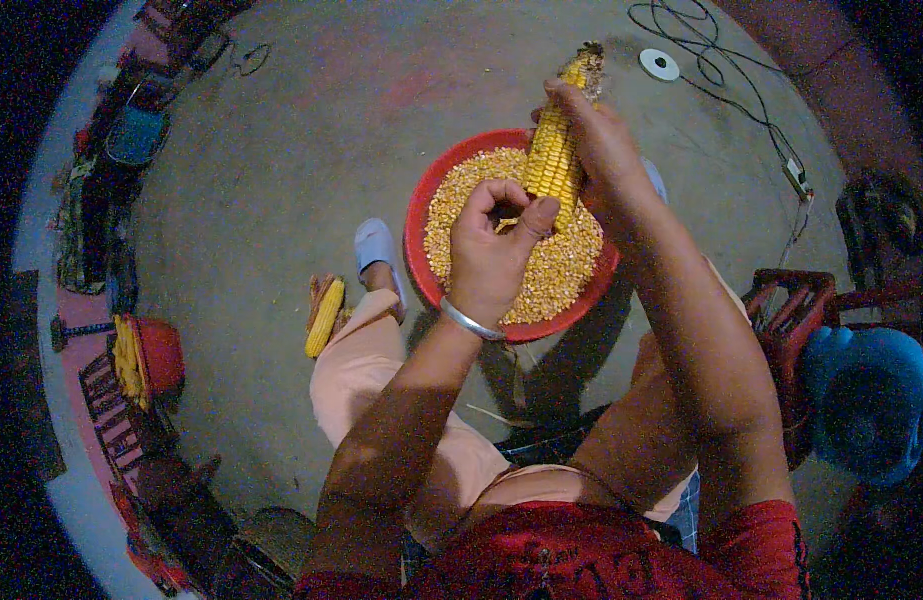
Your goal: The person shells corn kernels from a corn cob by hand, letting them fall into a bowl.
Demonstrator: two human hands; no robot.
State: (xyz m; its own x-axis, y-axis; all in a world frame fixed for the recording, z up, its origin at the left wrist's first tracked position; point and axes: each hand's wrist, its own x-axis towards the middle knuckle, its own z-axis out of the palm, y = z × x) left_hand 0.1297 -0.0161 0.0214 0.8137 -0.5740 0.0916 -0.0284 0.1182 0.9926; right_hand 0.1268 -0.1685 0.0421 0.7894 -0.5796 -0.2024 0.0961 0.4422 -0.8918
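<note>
A yellow ear of corn (553, 157) is held tilted above a round red basin (422, 281), its dark, dried tip pointing away from me. Around the upper part of the ear my right hand (600, 139) is closed. My left hand (499, 244), with a silver bangle at the wrist, is at the lower end, thumb and curled forefinger touching the kernels there. Loose corn kernels (562, 277) fill much of the basin beneath both hands. It cannot be seen whether kernels lie inside the left hand's fingers.
Another yellow ear (325, 319) lies beside bare cobs on the floor, left of my slippered foot. At the far left stands a red container (161, 356) with yellow ears. A cable with a white disc (658, 65) lies at upper right; a red plastic stool (788, 300) and blue container (866, 405) stand at right.
</note>
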